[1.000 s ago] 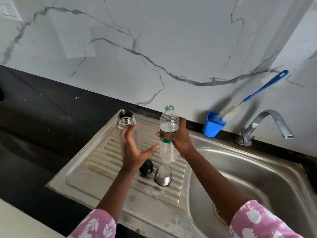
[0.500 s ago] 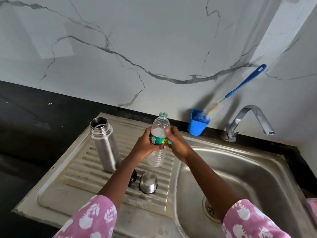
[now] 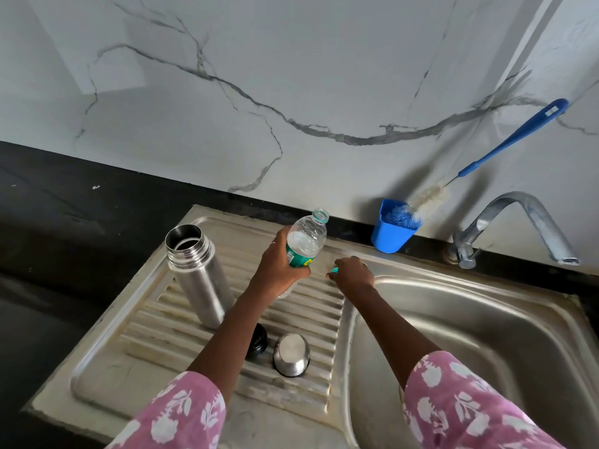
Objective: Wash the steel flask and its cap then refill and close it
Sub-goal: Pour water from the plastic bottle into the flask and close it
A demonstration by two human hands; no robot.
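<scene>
The steel flask [image 3: 197,273] stands upright and uncapped on the ribbed drainboard [image 3: 155,335]. Its black stopper [image 3: 258,342] and steel cup cap [image 3: 291,354] lie on the drainboard in front, the stopper partly behind my left forearm. My left hand [image 3: 278,267] grips a clear plastic water bottle [image 3: 306,241] round its green label; the bottle is open at the top and tilted right. My right hand [image 3: 353,272] is just right of it, low over the drainboard's edge, pinching the bottle's small green cap [image 3: 335,270].
The steel sink basin [image 3: 486,335] lies to the right, with a tap [image 3: 509,228] at its back right. A blue cup [image 3: 392,230] holding a blue-handled bottle brush [image 3: 505,147] stands against the marble wall. Black counter [image 3: 64,222] stretches to the left.
The bottle passed from my right hand to my left. My right hand unscrewed the green cap and moved down and right with it. My left hand left the flask.
</scene>
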